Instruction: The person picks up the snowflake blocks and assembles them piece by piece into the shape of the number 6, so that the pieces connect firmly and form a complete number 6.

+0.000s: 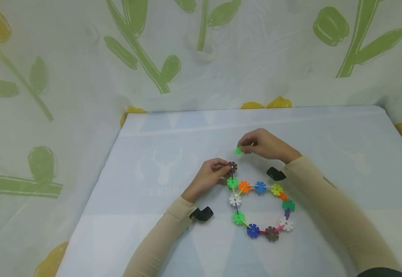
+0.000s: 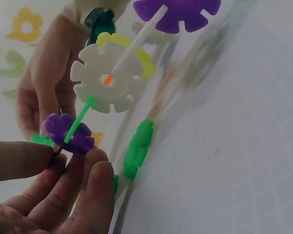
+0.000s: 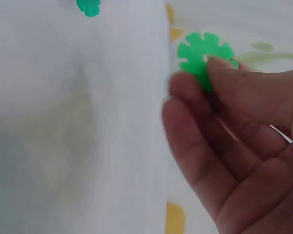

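In the head view my left hand (image 1: 209, 174) pinches a brown notched plastic disc (image 1: 233, 167) between thumb and fingers. This disc tops a short arm of linked discs, above a light green disc (image 1: 232, 182). The arm rises from a ring of colourful interlocked discs on the table, among them a dark blue disc (image 1: 253, 231) and an orange disc (image 1: 244, 187). Further back, my right hand (image 1: 265, 145) holds a loose bright green disc (image 3: 198, 51) between thumb and fingertips, apart from the chain. A purple disc (image 2: 78, 139) adjoins the pinched one in the left wrist view.
The pale table (image 1: 118, 231) carries faint deer and triangle prints. Behind it hangs a white cloth (image 1: 256, 65) printed with green leaves and yellow flowers. Black wrist mounts (image 1: 202, 214) stick out near both cuffs.
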Tool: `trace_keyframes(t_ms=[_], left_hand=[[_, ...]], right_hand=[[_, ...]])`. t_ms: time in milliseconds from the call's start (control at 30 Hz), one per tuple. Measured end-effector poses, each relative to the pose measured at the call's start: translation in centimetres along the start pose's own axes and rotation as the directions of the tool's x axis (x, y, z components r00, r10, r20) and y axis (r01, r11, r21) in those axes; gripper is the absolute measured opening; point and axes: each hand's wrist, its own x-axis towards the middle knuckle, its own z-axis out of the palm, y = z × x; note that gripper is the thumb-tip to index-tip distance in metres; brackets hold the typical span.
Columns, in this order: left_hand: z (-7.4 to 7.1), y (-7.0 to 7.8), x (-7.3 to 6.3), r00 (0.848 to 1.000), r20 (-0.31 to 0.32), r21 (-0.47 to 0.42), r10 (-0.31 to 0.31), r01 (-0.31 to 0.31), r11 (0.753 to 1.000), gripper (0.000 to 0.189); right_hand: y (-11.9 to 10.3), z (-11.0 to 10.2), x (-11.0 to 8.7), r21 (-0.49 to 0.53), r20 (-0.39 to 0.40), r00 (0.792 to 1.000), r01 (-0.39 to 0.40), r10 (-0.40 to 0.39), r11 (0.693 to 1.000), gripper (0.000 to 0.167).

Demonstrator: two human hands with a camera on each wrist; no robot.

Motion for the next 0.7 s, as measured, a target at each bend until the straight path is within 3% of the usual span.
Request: trace_keyframes(t_ms=[233, 400, 700], left_hand=[[-0.2, 0.2, -0.1, 1.0, 0.003, -0.011, 0.014, -0.014, 1.0, 0.026], [-0.1, 0.1, 0.0, 1.0, 0.007, -0.017, 0.024, -0.024, 1.0, 0.027], [0.1, 0.0, 0.0, 0.999, 0.011, -0.008, 0.041, -0.041, 0.999, 0.026]], right_hand=[[0.4, 0.8, -2.3, 0.017, -0.041, 0.999, 0.021, -0.02, 1.0, 0.01], [0.5, 1.3, -2.6, 0.059, -0.025, 0.998, 0.058, -0.056, 0.997, 0.011], [0.0, 1.6, -2.8, 0.006, -0.035, 0.997, 0.071, -0.07, 0.997, 0.013]])
